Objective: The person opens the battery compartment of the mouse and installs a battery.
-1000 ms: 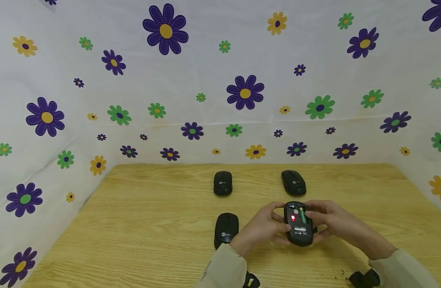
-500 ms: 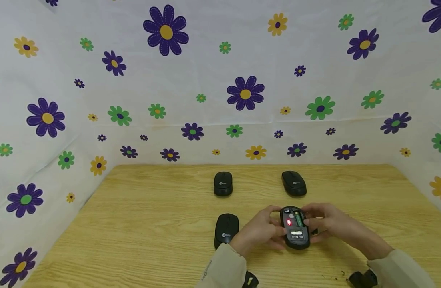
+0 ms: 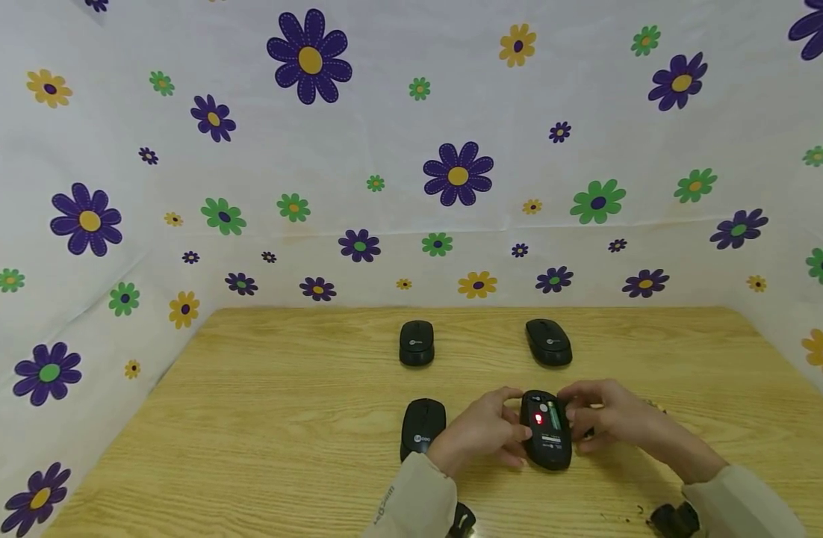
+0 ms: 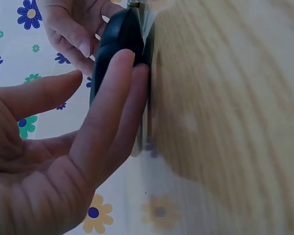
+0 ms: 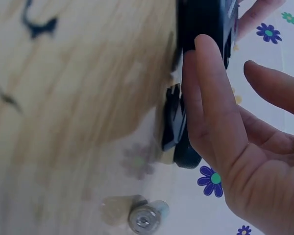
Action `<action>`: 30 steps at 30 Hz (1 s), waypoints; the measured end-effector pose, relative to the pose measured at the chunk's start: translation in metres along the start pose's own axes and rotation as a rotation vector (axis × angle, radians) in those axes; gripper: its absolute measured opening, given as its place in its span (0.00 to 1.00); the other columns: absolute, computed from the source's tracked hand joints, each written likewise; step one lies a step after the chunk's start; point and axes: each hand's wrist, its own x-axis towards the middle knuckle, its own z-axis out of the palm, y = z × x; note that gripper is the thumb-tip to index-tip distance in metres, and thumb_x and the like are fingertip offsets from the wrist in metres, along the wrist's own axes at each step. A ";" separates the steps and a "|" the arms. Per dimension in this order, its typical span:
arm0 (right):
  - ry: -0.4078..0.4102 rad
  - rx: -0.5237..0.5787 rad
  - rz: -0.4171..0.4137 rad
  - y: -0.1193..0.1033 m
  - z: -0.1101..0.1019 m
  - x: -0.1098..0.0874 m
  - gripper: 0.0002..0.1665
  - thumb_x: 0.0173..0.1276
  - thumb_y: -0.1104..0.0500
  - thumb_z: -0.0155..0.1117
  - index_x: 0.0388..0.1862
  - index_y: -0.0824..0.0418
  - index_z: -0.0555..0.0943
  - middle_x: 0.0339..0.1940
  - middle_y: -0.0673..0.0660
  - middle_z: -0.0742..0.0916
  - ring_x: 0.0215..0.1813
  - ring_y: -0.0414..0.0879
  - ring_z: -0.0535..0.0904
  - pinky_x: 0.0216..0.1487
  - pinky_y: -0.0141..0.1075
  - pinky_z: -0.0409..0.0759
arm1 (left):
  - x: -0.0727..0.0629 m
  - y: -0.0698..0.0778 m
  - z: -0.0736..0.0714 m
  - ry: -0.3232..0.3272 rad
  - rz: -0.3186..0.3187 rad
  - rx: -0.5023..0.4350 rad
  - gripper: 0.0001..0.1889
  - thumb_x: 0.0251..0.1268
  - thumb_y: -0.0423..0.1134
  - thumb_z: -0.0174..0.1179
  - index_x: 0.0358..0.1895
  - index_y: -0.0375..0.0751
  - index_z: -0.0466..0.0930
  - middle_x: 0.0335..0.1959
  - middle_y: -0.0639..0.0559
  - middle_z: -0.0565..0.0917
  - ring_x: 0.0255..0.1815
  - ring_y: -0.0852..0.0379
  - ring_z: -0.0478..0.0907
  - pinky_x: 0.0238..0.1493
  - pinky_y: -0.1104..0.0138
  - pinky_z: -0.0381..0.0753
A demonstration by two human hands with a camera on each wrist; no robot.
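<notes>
A black computer mouse (image 3: 547,450) is upside down between both hands, close above the wooden table. Its red sensor light is lit, and a green battery (image 3: 554,415) lies in the uncovered slot. My left hand (image 3: 484,427) grips its left side, thumb at the edge of the underside. On the other side, my right hand (image 3: 616,420) holds the right edge, its fingers (image 5: 213,93) extended along the body in the right wrist view. A small black clip-edged piece, like a battery cover (image 5: 172,120), sits by these fingers; whether they touch it, I cannot tell.
Three more black mice stand face up: one at the back middle (image 3: 417,344), one at the back right (image 3: 549,342), one beside my left wrist (image 3: 423,428). A round metal battery end (image 5: 144,219) shows in the right wrist view. Flowered cloth (image 3: 384,134) hangs behind the table (image 3: 264,418).
Both hands have brought the mouse slightly left and nearer the table's front. My right thumb, over the battery earlier, has shifted to the mouse's right edge, so more of the battery shows.
</notes>
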 end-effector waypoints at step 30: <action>0.159 -0.090 -0.089 -0.016 -0.039 0.004 0.27 0.83 0.61 0.49 0.65 0.85 0.64 0.53 0.71 0.82 0.49 0.58 0.84 0.46 0.49 0.88 | 0.036 0.023 -0.027 0.106 0.129 0.109 0.26 0.72 0.30 0.60 0.71 0.33 0.69 0.60 0.37 0.77 0.48 0.47 0.83 0.46 0.59 0.88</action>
